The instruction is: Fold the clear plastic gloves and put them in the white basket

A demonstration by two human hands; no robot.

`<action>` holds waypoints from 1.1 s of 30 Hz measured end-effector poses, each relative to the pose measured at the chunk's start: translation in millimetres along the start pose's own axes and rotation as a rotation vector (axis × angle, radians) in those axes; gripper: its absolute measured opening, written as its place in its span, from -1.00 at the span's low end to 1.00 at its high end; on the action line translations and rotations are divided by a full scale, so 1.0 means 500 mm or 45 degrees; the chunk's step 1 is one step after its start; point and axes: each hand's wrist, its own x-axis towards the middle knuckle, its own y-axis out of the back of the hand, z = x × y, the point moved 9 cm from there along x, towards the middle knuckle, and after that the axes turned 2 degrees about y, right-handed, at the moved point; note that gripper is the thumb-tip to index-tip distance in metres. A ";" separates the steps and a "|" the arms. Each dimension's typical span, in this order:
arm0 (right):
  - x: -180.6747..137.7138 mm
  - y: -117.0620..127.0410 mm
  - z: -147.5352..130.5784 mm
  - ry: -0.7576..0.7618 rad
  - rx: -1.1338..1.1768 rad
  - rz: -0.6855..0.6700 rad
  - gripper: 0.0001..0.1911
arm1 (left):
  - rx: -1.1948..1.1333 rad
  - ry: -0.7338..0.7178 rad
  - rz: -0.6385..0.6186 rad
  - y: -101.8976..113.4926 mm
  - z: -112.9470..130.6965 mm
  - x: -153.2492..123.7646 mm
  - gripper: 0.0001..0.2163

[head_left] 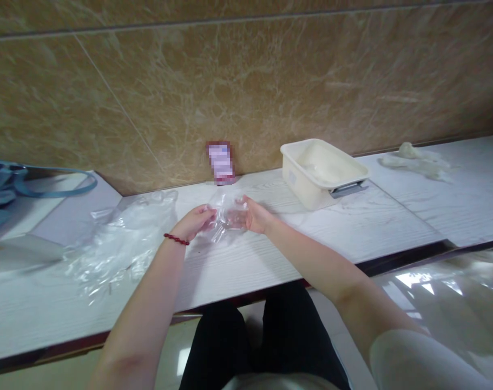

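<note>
At your far left lies a blue bag [2, 189], then a heap of clear plastic [120, 244] on the white table [392, 227]. Your left hand [195, 222] and right hand [256, 215] each pinch an edge of a small clear bag [229, 215], held between them just above the table. A cream tub [321, 170] stands beyond your right hand, and white wadding [416, 160] lies farther right.

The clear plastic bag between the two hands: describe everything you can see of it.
The clear plastic bag is small, thin, see-through and crinkled, with glossy highlights. It is held over the white wood-grain table, stretched between the left hand and the right hand, which pinch its opposite sides. Whether anything is inside cannot be told. A larger heap of clear plastic lies to its left.
</note>
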 end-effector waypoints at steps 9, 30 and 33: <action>0.018 0.017 0.014 0.010 -0.085 0.061 -0.89 | -0.461 0.260 -0.324 -0.032 -0.070 0.018 -0.84; 0.026 0.040 -0.029 0.180 -0.470 0.112 -0.90 | -0.869 0.039 -0.330 -0.022 -0.039 0.026 -0.88; 0.026 0.032 -0.023 0.153 -0.454 0.083 -0.90 | -0.890 -0.033 -0.286 -0.016 -0.031 0.026 -0.90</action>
